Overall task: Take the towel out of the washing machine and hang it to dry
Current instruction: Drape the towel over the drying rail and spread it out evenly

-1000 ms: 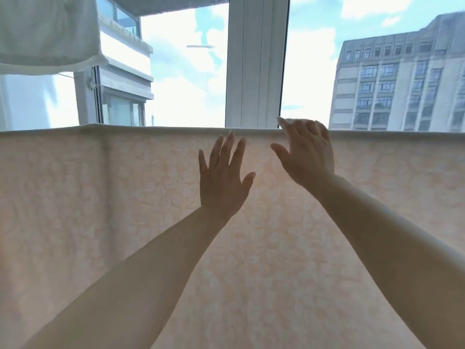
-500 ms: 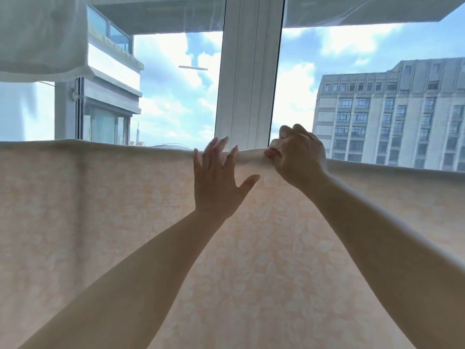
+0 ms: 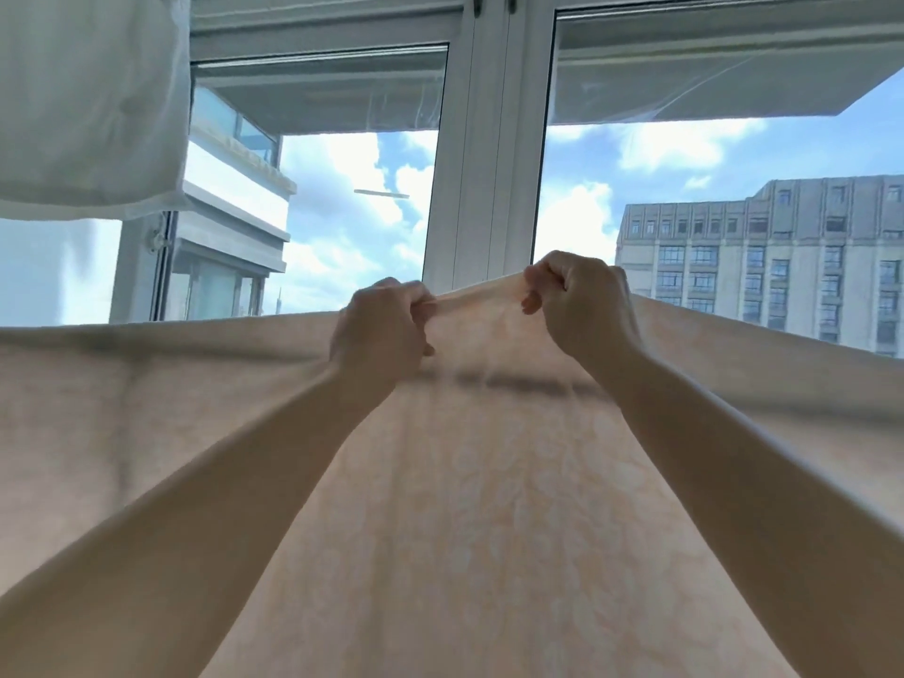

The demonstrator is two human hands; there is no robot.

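Note:
A wide pale peach towel with a faint leaf pattern hangs spread across the whole view, draped over a line or rail that shows only as a dark shadow through the cloth. My left hand and my right hand both pinch the towel's top edge near the middle, a short way apart. The stretch of edge between them is lifted above the rest of the top edge and pulled taut.
A white cloth hangs at the upper left. Behind the towel stands a white window frame with glass panes on both sides. Buildings and sky show outside.
My left hand went from flat and open against the towel to pinching its top edge. My right hand keeps its grip. Both raised the edge, and the view tilted upward.

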